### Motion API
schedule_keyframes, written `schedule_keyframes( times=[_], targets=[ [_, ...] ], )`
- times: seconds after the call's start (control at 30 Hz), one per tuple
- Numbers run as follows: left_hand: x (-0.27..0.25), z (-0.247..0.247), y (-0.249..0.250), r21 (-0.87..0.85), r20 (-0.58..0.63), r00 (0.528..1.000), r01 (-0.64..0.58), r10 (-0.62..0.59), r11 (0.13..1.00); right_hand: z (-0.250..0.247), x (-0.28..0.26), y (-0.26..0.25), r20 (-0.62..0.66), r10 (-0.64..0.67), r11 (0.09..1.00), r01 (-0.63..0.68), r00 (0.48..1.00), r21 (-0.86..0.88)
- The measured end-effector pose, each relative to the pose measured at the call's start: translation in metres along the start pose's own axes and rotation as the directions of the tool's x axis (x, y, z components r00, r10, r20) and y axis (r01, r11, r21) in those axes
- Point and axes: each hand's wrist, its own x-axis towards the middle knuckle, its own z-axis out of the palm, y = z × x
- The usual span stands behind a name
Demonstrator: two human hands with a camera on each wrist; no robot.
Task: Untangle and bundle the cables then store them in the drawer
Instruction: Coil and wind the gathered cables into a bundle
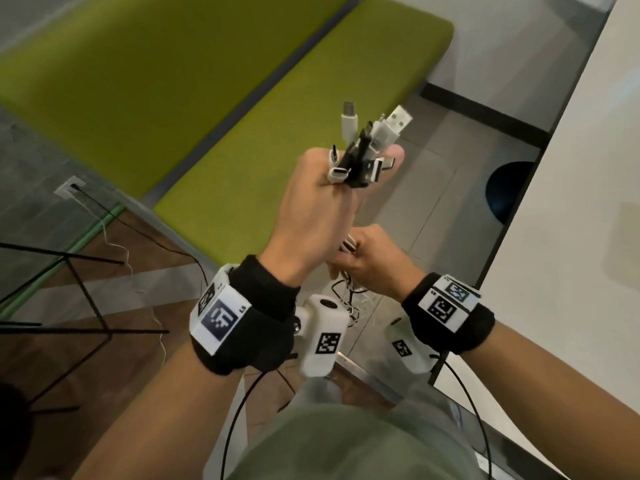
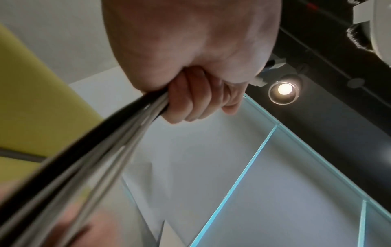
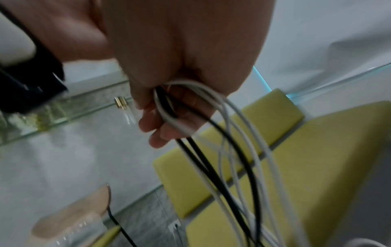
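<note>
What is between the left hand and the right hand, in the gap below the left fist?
Only the cables span it: black and white strands run from the left hand down to the right hand. The left wrist view shows this best.

Open air lay ahead above the green bench [image 1: 242, 140]; the white counter [image 1: 571, 237] apparently crowded the right.

black and white cables [image 1: 360, 147], bunched, plugs upward

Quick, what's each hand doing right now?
Left hand: closed, gripping the cables near their plug ends.
Right hand: closed, gripping the same cables lower down.
</note>
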Motion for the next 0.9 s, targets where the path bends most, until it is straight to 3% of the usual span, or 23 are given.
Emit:
schedule_keyframes(
  times=[0.13, 0.23, 0.33, 0.47, 0.63, 0.7, 0.8, 0.83, 0.9],
  targets=[
    [-0.006, 0.007, 0.016, 0.006, 0.037, 0.996, -0.081, 0.080, 0.997, 0.004, 0.006, 0.025, 0.114, 0.158, 0.974, -0.135, 0.981, -0.183],
    [-0.003, -0.001, 0.032, -0.106, -0.018, 0.985, -0.174, 0.173, 0.979, 0.011, 0.009, 0.060, 0.161, 0.266, 0.933, -0.212, 0.951, -0.289],
    [-0.001, -0.011, 0.041, -0.162, 0.033, 0.975, -0.210, 0.218, 0.964, 0.013, 0.005, 0.084, 0.207, 0.332, 0.896, -0.239, 0.920, -0.374],
    [-0.005, -0.005, 0.039, -0.059, 0.114, 0.980, -0.160, 0.166, 0.985, -0.001, -0.002, 0.070, 0.232, 0.100, 0.965, -0.037, 0.968, -0.260],
    [-0.002, -0.007, 0.047, -0.157, 0.067, 0.973, -0.211, 0.223, 0.965, -0.035, -0.022, 0.024, 0.125, -0.047, 0.998, 0.053, 0.991, -0.043],
    [0.000, -0.009, 0.049, -0.159, 0.049, 0.972, -0.219, 0.229, 0.963, -0.051, -0.032, 0.011, 0.198, -0.078, 0.985, 0.106, 0.977, -0.138],
    [0.003, -0.011, 0.047, -0.191, 0.033, 0.979, -0.193, 0.203, 0.962, -0.084, -0.043, 0.001, 0.330, 0.229, 0.915, -0.088, 0.916, -0.393],
    [0.004, -0.012, 0.046, -0.205, 0.035, 0.980, -0.185, 0.196, 0.961, -0.094, -0.045, -0.002, 0.278, 0.305, 0.846, -0.125, 0.911, -0.519],
    [0.005, -0.009, 0.043, -0.219, 0.041, 0.983, -0.165, 0.178, 0.962, -0.110, -0.047, -0.010, 0.101, 0.266, 0.754, -0.142, 0.959, -0.642]
  ],
)
